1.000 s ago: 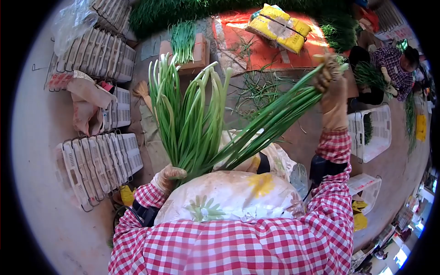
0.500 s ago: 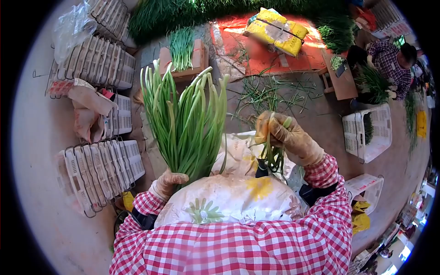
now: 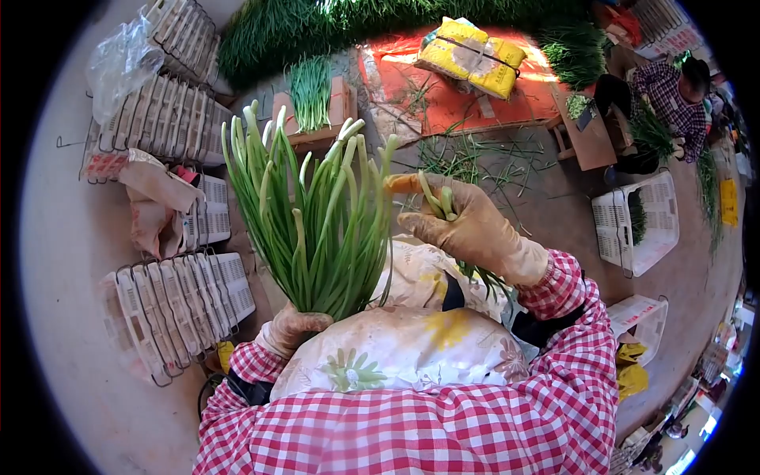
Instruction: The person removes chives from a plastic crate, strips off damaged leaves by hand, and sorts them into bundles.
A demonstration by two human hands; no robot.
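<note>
My gloved left hand [image 3: 294,328] is closed around the lower end of a thick bunch of long green stalks [image 3: 317,229]. They look like garlic scapes, fanning upward with pale, thicker tips. My gloved right hand [image 3: 467,226] is just right of the bunch, its index finger and thumb stretched apart toward it. A few loose green stalks [image 3: 445,204] are held in the palm of that hand, their ends hanging below it. Beneath both hands, a stained floral apron [image 3: 404,344] covers my lap.
Crates [image 3: 178,305] are stacked at left. Ahead stand a wooden stool [image 3: 342,107] bearing a green bundle and yellow sacks [image 3: 471,59] on an orange sheet. Stalk scraps [image 3: 495,170] litter the floor. At right, a co-worker [image 3: 673,99] sits near a white basket [image 3: 653,229].
My right hand has moved left, nearer the bunch, and its thumb and index finger have spread. The bunch in my left hand has shifted slightly left.
</note>
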